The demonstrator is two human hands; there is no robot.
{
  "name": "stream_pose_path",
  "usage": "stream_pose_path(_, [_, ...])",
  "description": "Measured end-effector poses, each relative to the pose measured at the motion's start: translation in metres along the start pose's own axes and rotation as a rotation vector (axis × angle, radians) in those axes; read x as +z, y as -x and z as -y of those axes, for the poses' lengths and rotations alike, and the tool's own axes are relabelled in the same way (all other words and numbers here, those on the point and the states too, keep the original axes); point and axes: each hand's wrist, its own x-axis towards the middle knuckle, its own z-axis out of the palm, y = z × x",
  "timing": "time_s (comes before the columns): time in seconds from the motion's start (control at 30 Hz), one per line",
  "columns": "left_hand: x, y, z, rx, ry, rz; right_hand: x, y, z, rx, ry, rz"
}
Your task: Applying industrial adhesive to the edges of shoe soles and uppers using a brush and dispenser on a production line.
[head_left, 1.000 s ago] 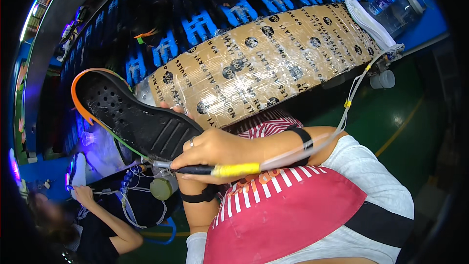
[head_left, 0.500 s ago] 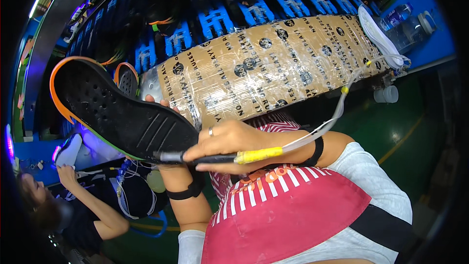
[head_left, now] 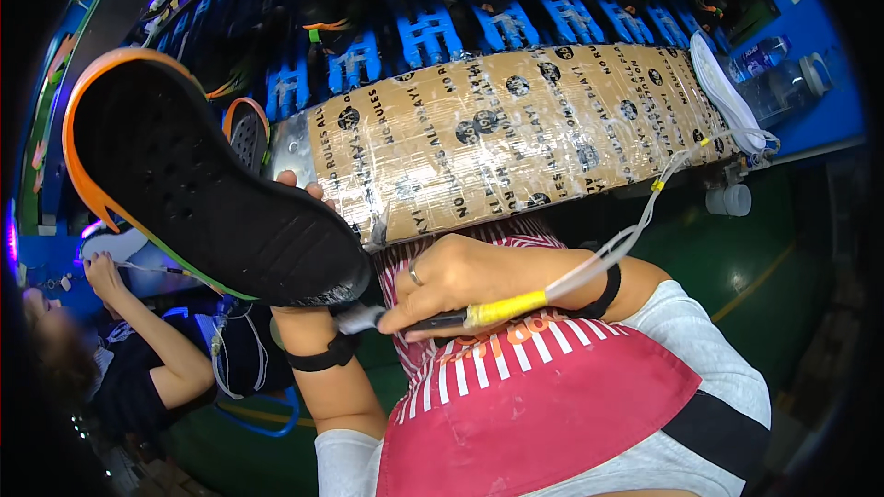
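Black across the sole [head_left: 216, 189], orange round one end — and green along the side! Yellow on the black-handled brush [head_left: 451, 319], white stripes on the red apron [head_left: 543, 405], black print over brown cardboard [head_left: 516, 143] — and vivid blue on the frames [head_left: 431, 36]!

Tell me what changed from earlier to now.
The shoe sole has moved up and leftward in view; the brush has shifted rightward from the sole's side edge to beside its near end. The left hand still holds the sole, the right hand the brush.
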Motion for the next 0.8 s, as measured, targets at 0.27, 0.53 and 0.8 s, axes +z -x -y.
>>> stream_pose_path(0.27, [0.006,-0.006,0.007,0.134,-0.266,-0.057,-0.013,0.001,0.004,0.069,0.051,0.119])
stream_pose_path(0.53, [0.021,-0.012,-0.003,0.009,-0.317,-0.313,-0.018,0.0,0.005,0.003,0.127,0.09])
stream_pose_path(0.8, [0.052,-0.024,0.004,-0.371,-0.219,-0.493,-0.019,0.003,0.005,-0.051,0.03,0.105])
